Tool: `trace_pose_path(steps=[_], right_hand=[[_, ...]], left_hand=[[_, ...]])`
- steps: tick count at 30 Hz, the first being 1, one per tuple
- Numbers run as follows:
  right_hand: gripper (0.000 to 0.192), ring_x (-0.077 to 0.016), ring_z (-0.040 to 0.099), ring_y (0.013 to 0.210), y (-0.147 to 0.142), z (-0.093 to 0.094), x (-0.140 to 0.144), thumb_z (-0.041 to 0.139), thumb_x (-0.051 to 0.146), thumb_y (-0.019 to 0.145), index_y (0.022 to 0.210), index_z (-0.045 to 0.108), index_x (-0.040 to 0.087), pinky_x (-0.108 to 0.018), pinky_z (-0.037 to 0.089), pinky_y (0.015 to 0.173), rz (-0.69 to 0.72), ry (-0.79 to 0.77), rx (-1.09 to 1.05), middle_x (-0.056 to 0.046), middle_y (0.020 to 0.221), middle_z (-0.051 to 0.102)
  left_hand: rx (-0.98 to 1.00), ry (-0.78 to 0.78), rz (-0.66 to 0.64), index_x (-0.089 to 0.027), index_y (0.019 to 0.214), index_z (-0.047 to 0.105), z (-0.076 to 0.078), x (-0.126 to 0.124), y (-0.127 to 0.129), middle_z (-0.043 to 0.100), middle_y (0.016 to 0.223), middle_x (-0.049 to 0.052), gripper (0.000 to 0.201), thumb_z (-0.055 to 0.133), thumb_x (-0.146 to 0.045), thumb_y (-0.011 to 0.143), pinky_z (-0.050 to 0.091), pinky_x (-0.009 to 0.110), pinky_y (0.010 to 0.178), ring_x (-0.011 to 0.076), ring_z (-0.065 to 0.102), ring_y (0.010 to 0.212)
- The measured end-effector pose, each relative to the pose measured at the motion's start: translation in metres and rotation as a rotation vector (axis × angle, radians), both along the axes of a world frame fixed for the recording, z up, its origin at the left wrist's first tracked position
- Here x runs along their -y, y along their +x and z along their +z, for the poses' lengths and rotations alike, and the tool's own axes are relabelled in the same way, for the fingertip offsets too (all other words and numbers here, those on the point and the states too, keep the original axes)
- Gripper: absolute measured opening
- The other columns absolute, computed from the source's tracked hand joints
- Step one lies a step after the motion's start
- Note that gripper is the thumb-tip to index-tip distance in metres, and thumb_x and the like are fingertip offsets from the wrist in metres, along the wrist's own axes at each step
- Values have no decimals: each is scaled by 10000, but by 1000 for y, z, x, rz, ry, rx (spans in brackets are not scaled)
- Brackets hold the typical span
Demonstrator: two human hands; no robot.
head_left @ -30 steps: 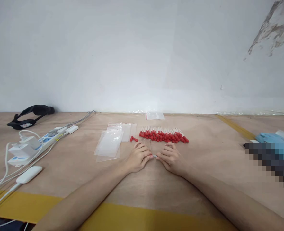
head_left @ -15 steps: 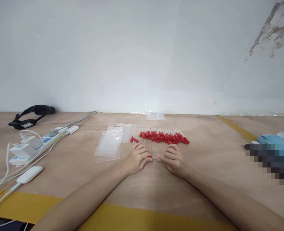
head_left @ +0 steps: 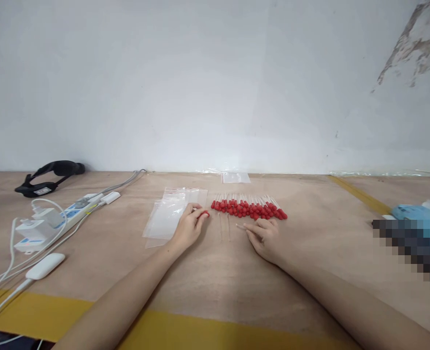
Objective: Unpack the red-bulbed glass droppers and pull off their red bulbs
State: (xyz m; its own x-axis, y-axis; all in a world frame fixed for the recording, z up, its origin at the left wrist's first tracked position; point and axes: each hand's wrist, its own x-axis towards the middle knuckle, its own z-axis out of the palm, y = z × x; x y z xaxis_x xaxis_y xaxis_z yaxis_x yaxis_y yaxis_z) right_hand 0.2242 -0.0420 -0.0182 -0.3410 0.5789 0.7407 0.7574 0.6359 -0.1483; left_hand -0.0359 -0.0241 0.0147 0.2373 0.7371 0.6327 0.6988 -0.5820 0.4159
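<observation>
My left hand (head_left: 188, 227) is beside the plastic bags, its thumb and fingers closed around a small red tip (head_left: 205, 214); its fingers partly hide what lies there. Between the fingertips of my right hand (head_left: 266, 238) is a thin pale stick (head_left: 240, 226), bare at the end that shows, pointing left. On the table between my hands, two thin sticks lie side by side, a left one (head_left: 221, 228) and a right one (head_left: 229, 228). Just beyond them, a row of red-tipped sticks (head_left: 249, 208) is heaped with the red ends toward me.
Clear zip bags (head_left: 164, 218) lie overlapped at left, and another small bag (head_left: 236, 178) is by the wall. Farther left are a power strip (head_left: 71, 214) with chargers and cables, a white device (head_left: 46, 266) and a black strap (head_left: 49, 177). A blue packet (head_left: 412, 212) sits at right.
My left hand has moved away and left, from between the arms to the loose red tips near the bags. My right hand has drawn slightly right, the stick now apart from my left hand.
</observation>
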Motion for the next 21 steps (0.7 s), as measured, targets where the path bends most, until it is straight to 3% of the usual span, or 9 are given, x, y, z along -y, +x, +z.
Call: trace_pose_path(steps=[3, 7, 11, 16, 21], right_hand=[[266, -125, 515, 653, -10, -2, 0, 417, 175, 794, 984, 601, 205, -265, 314, 637, 4, -104, -23, -17, 710, 578], [170, -149, 530, 711, -21, 4, -3, 415, 141, 765, 845, 559, 180, -277, 306, 654, 2, -142, -27, -26, 759, 604], [138, -156, 526, 713, -33, 12, -7, 421, 125, 761, 772, 551, 171, -282, 292, 658, -27, -132, 47, -38, 746, 603], [146, -158, 534, 744, -49, 15, -6, 438, 141, 773, 805, 578, 169, -284, 303, 684, -40, -192, 56, -46, 773, 606], [180, -179, 540, 830, -57, 15, 0, 489, 303, 797, 877, 587, 176, -316, 308, 753, -7, -264, 71, -56, 847, 607]], left_hand=[[-36, -21, 175, -170, 915, 609, 0, -8, -8, 476, 892, 64, 230, 395, -212, 839, 450, 297, 719, 169, 527, 805], [-87, -45, 298, -158, 1038, 536, -6, -22, -21, 509, 871, 68, 266, 447, -189, 790, 446, 314, 669, 168, 543, 695], [-69, -89, 308, -167, 976, 533, -13, -34, -24, 560, 738, 43, 228, 511, -271, 774, 436, 302, 622, 179, 553, 646], [6, -151, 228, -176, 953, 547, -17, -39, -24, 628, 740, 50, 203, 462, -296, 813, 441, 295, 634, 191, 593, 677], [-66, -41, 219, -176, 965, 553, -15, -34, -23, 628, 815, 65, 209, 392, -226, 842, 438, 318, 705, 204, 582, 773]])
